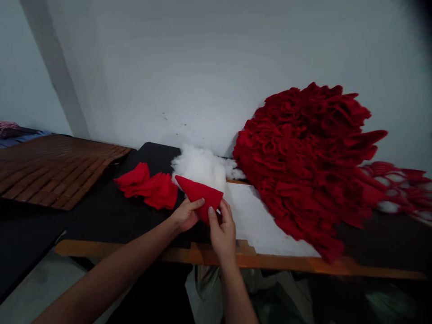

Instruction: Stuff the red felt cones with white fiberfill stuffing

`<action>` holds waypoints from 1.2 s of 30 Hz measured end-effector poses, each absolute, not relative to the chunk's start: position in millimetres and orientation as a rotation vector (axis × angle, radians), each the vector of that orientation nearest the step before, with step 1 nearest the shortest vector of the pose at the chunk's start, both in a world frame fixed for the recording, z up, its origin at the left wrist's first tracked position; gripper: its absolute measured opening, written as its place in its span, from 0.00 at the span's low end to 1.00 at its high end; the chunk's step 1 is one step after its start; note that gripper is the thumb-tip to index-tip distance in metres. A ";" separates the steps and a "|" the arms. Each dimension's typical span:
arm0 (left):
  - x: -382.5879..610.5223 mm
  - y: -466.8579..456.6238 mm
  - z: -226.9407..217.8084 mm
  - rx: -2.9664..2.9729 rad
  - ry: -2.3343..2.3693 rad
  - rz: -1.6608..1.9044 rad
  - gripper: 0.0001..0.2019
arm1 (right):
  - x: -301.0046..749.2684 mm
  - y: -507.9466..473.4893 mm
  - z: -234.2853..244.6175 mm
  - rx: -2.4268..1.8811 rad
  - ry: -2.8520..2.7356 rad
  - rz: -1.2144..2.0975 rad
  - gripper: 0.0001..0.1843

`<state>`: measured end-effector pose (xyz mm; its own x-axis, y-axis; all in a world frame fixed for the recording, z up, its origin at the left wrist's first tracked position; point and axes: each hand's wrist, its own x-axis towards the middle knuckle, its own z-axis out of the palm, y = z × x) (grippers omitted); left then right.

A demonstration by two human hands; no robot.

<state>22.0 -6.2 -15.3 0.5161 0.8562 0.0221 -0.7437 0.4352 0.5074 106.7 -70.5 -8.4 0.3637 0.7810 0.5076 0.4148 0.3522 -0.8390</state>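
Head view, both hands (186, 215) — red fabric cone (199, 197)

Dim, flat indoor light from somewhere out of frame spreads softly over the grey-white wall (202, 67), its upper right corner fading to near black, while the space below the orange wooden table edge (236, 262) sinks into murky shadow. The heaped red felt pieces (303, 166) clot into deep shade — their inner folds hard to separate — and the white stuffing (199, 166) stands out as the brightest patch. Wide-angle distortion bows that table edge and stretches the frame's outer corners — fine detail looks soft throughout.
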 end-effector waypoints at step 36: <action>104.7 -174.5 -38.8 0.845 0.354 0.162 0.13 | 191.4 -277.6 -76.7 -1.596 -0.587 0.039 0.15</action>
